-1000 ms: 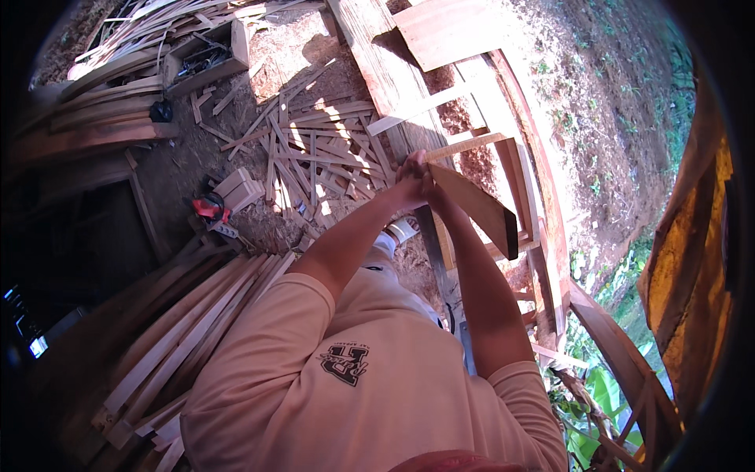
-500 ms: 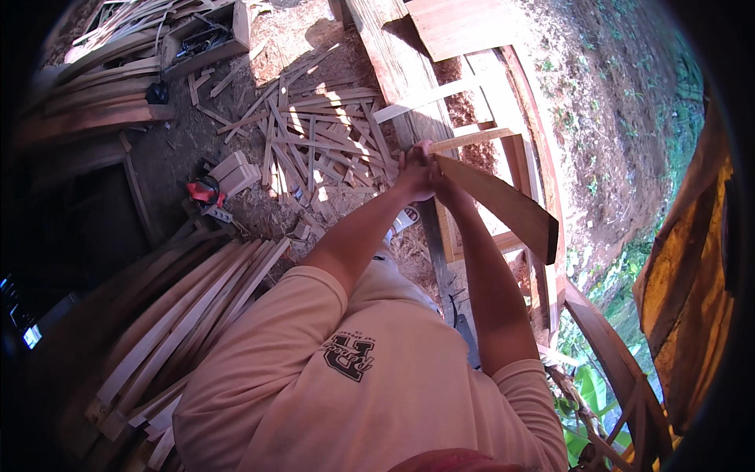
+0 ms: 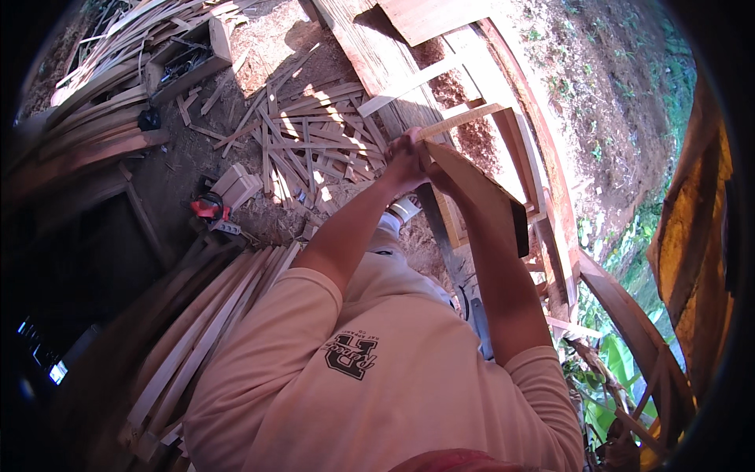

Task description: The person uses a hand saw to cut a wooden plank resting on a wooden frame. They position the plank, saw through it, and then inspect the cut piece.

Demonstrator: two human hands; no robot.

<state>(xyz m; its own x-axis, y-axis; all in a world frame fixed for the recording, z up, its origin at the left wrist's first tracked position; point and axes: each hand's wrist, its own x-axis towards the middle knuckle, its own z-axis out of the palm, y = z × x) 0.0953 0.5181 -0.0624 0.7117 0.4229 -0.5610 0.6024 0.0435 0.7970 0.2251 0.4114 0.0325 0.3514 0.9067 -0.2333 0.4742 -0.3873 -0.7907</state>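
One tapered piece [image 3: 485,187] has swung, two hands [image 3: 406,161] holding it.

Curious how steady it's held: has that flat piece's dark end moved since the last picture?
Yes: the flat piece has shifted left at its dark end, away from the curved reddish beam.
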